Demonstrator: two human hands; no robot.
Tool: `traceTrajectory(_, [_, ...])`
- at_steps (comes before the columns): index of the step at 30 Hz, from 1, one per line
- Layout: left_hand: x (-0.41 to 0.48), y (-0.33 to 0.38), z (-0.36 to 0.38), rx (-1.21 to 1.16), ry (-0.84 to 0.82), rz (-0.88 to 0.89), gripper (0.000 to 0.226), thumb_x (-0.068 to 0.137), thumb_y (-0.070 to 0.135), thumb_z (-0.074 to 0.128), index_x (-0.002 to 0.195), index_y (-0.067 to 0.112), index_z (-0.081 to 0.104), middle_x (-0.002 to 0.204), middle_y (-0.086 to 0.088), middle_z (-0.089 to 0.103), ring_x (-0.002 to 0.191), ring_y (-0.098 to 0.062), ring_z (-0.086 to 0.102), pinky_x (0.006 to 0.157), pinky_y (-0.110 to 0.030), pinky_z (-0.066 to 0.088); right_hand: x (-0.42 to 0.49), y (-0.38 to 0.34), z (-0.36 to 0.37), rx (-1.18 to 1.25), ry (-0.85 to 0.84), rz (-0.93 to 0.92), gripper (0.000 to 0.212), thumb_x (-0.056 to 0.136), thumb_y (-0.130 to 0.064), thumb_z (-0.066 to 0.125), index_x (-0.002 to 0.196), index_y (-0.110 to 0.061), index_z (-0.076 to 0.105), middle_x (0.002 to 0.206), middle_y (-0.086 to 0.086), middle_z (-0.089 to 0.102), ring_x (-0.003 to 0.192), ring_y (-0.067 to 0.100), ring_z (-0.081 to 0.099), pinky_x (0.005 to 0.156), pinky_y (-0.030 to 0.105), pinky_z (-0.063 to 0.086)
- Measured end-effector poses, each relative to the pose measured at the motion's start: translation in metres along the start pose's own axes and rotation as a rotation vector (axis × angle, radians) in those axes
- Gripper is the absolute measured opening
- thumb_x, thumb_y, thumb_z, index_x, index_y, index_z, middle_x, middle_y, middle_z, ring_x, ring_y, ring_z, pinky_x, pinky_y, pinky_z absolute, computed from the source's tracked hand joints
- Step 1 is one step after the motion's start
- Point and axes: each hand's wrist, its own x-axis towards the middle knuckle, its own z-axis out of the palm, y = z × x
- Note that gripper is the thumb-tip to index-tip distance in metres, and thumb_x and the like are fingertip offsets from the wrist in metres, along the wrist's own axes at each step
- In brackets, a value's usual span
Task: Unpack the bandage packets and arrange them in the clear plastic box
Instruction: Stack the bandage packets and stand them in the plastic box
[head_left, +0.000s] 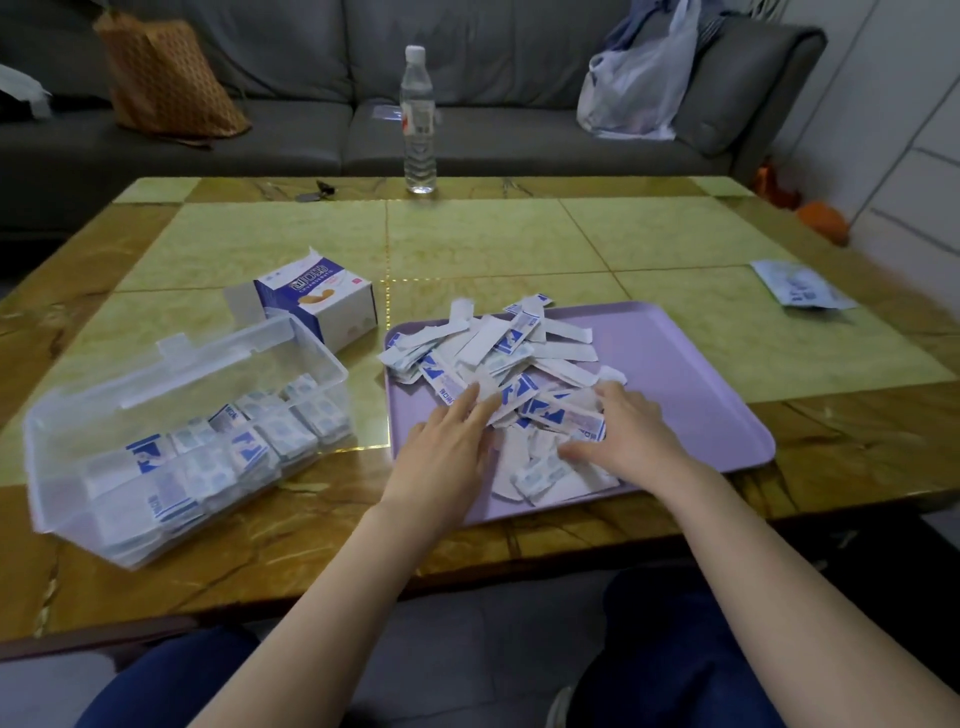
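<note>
Left hand (447, 452) and right hand (631, 431) rest spread on the pile, nothing pinched.
Fingers are splayed over the bandage packets (511, 358) heaped on the purple tray (685, 374) (probably raking them together). The heap's strips point every way, with no shared axis. The clear plastic box (67, 467) sits left of the tray, its long axis running near-left to far-right. The packed rows (249, 447) follow that axis. I'd judge it past halfway, with the heap still to file and the opened carton (324, 306) beyond.
</note>
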Motion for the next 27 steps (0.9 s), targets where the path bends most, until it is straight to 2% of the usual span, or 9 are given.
traceTrajectory(5, [0.008,0.010,0.002,0.105,-0.040,0.049,0.040,0.101,0.034,0.024,0.140,0.030,0.035,0.146,0.009,0.034,0.131,-0.017,0.031,0.098,-0.032,0.029,-0.004,-0.002,0.003,0.089,0.004,-0.070,0.058,0.077,-0.036,0.073,0.123,-0.016,0.045,0.127,0.006,0.048,0.115,0.023,0.048,0.090,0.032,0.041])
traceTrajectory(11, [0.012,0.021,0.005,0.134,-0.058,0.027,0.037,0.100,0.037,0.028,0.134,0.027,0.041,0.144,0.006,0.036,0.131,-0.018,0.030,0.099,-0.033,0.030,-0.004,-0.002,0.002,0.062,-0.028,-0.051,0.048,0.079,-0.040,0.071,0.114,-0.016,0.050,0.116,0.003,0.061,0.103,0.023,0.056,0.083,0.034,0.047])
traceTrajectory(16, [0.012,0.019,0.002,0.112,-0.083,0.036,0.038,0.100,0.037,0.029,0.136,0.030,0.039,0.145,0.008,0.033,0.132,-0.017,0.029,0.100,-0.032,0.029,-0.002,0.002,-0.001,0.111,0.025,-0.039,0.032,0.078,-0.033,0.072,0.103,-0.016,0.061,0.105,0.003,0.065,0.096,0.024,0.058,0.069,0.028,0.040])
traceTrajectory(19, [0.010,0.016,-0.001,0.063,-0.094,0.041,0.037,0.101,0.035,0.029,0.135,0.030,0.040,0.144,0.009,0.034,0.132,-0.015,0.029,0.101,-0.031,0.028,-0.001,0.003,-0.002,0.123,0.034,-0.045,0.023,0.081,-0.028,0.070,0.097,-0.014,0.063,0.099,0.003,0.063,0.090,0.023,0.057,0.067,0.027,0.038])
traceTrajectory(21, [0.009,0.016,-0.002,0.050,-0.098,0.038,0.037,0.101,0.035,0.028,0.136,0.031,0.039,0.146,0.010,0.033,0.133,-0.014,0.028,0.102,-0.031,0.028,-0.001,0.004,-0.002,0.122,0.018,-0.058,0.029,0.080,-0.035,0.070,0.100,-0.016,0.061,0.107,0.003,0.061,0.094,0.021,0.057,0.073,0.029,0.043])
traceTrajectory(24, [0.009,0.015,-0.001,0.054,-0.102,0.031,0.037,0.101,0.035,0.029,0.136,0.031,0.039,0.146,0.009,0.032,0.134,-0.014,0.027,0.103,-0.031,0.027,-0.006,0.004,-0.004,0.068,-0.078,-0.082,0.061,0.073,-0.046,0.074,0.121,-0.019,0.049,0.123,0.002,0.048,0.112,0.022,0.050,0.092,0.035,0.044])
traceTrajectory(27, [0.008,0.015,0.000,0.064,-0.098,0.041,0.037,0.100,0.035,0.031,0.136,0.031,0.038,0.147,0.009,0.031,0.134,-0.014,0.026,0.104,-0.032,0.027,-0.012,0.004,-0.005,-0.043,-0.126,-0.109,0.070,0.071,-0.044,0.076,0.126,-0.018,0.042,0.125,0.003,0.046,0.111,0.024,0.050,0.090,0.038,0.045])
